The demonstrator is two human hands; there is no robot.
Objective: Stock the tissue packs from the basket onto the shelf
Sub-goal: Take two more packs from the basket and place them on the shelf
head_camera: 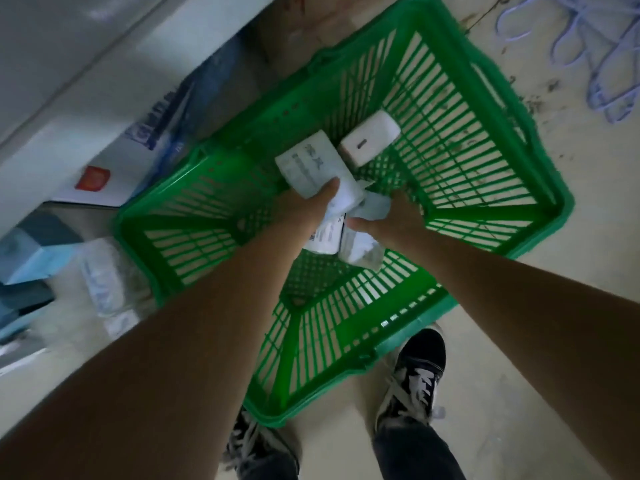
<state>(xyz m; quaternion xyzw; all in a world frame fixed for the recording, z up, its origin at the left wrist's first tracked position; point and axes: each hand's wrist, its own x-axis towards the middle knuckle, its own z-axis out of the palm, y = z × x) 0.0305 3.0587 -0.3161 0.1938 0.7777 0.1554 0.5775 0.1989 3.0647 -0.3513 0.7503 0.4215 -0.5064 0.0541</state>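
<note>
Tissue packs (pixel 341 216) lie bunched in the middle of the green basket (pixel 540 188), white film wrappers with printed labels, crumpled at the corners; one flat pack (pixel 308 168) sits uppermost toward the shelf side, and a separate cream block (pixel 369 137) rests just beyond it on the basket floor, whether a pack or something else I cannot tell; judged by the creased film, the packs are light and soft, yielding under a squeeze, the wrapper likely slick, so a grip across the broad faces or around the short ends should hold better than a tug on a loose corner; nothing fragile here, though several gathered at once may slide apart; left hand (pixel 304 202) is down on the flat pack, thumb laid over its near edge, fingers hidden beneath, so it appears to be gripping; right hand (pixel 388 216) curls round the wrinkled packs beside it, thumb pinching film; basket stands on a pale floor (pixel 519 393), a shelf (pixel 86 109) with blue and white boxes close on the left; dark shoes (pixel 414 372) touch the near rim.
</note>
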